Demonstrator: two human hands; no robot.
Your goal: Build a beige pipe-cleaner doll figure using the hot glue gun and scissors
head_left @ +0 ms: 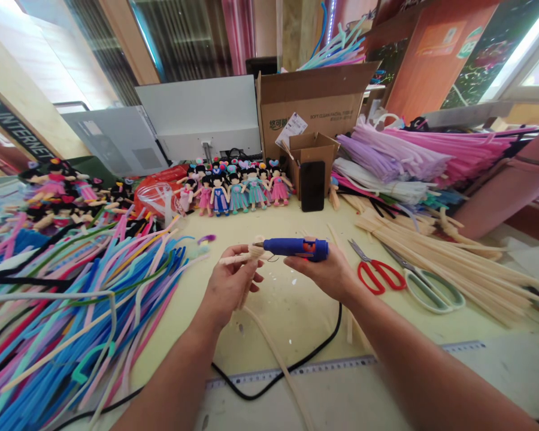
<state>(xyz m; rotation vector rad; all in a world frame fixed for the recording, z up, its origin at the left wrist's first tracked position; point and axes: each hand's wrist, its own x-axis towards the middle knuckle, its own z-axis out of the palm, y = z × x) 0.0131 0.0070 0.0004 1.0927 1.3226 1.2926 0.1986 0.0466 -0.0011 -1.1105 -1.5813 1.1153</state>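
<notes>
My left hand point(232, 280) pinches a bundle of cream pipe cleaners point(255, 251) over the middle of the table. One long cream strand point(276, 350) trails from it toward the front edge. In my right hand point(326, 272) is a blue glue gun point(291, 246), held level with its nozzle pointing left. The nozzle tip meets or nearly meets the top of the cream bundle; I cannot tell whether it touches. A black cord point(317, 354) loops across the table below both hands.
Red-handled scissors point(377, 272) and green-handled scissors point(431, 290) lie right, beside cream pipe cleaners point(449, 266). Coloured pipe cleaners point(85, 323) heap up on the left. Small dolls point(236, 191) stand at the back near a black phone point(312, 187). A ruler point(341, 364) lies in front.
</notes>
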